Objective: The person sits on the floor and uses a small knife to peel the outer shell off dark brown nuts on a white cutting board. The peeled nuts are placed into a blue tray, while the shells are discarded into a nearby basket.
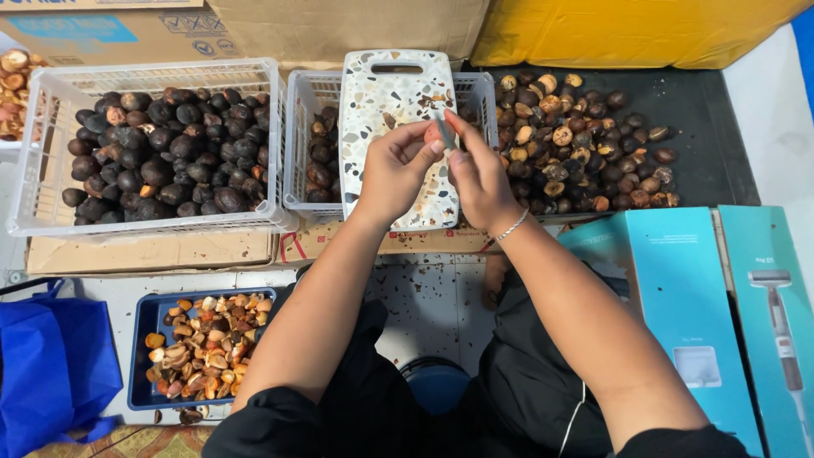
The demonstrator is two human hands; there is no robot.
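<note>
Left hand: the left hand (392, 170) is curled, its fingertips pinching a small reddish-brown fruit piece (433, 134) held up over the cutting board.
Right hand: the right hand (476, 174) is closed around what looks like a small knife (444, 131), its thin blade set against the fruit piece; the handle is hidden in the fingers, so I cannot tell its shape. A thin bracelet (511, 226) sits on that wrist.
Where the fruit piece is: in the air between both hands, just above the speckled white cutting board (386, 93), not resting on it.
Cutting board: it lies across the top of a small white basket (297, 136), which holds a few dark round fruits beneath it.
Uncut stock: a large white basket (34, 144) on the left is filled nearly to the brim with whole dark fruits (161, 157), apparently untouched.
Opened fruits: a heap of split fruits (577, 136), pale inside and dark outside, lies on a black mat (704, 110) to the right of the board.
Peelings and pieces: a blue tray (140, 373) low on the left holds a loose pile of orange-brown pieces (203, 343), about half full.
Progress, as I judge it: a fair share is already opened, going by the heap and the tray, yet the full large basket suggests most of the work remains.
Around: a blue bag (51, 356), teal boxes (678, 288) and cardboard cartons (339, 25) frame the floor workspace.
</note>
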